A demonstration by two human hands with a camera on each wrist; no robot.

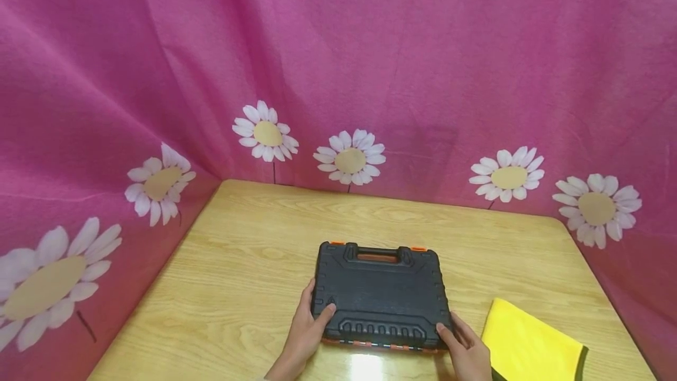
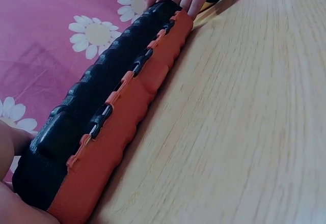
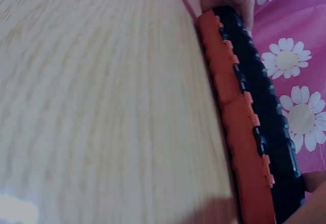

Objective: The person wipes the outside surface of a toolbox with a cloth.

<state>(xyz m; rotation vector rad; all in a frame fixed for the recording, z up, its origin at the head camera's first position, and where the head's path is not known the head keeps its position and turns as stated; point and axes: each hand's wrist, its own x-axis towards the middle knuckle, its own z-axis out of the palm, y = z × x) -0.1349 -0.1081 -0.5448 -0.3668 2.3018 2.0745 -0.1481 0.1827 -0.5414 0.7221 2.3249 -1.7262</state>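
Note:
A black plastic carrying case (image 1: 383,290) with an orange lower half lies flat on the wooden table, its handle (image 1: 378,251) pointing away from me. My left hand (image 1: 305,331) grips its near left corner, thumb on the lid and fingers along the side. At the near right corner my right hand (image 1: 465,348) holds it the same way, thumb on top. Both wrist views show the hinged long side, where the orange base (image 2: 135,102) meets the black lid (image 3: 265,117). The orange latches beside the handle appear at the far edge. The case's contents are hidden.
A folded yellow cloth (image 1: 531,346) with a dark edge lies right of the case, near my right hand. The light wooden table (image 1: 254,251) reaches back to a pink curtain (image 1: 370,63) with white daisies, which also hangs along the left and right sides.

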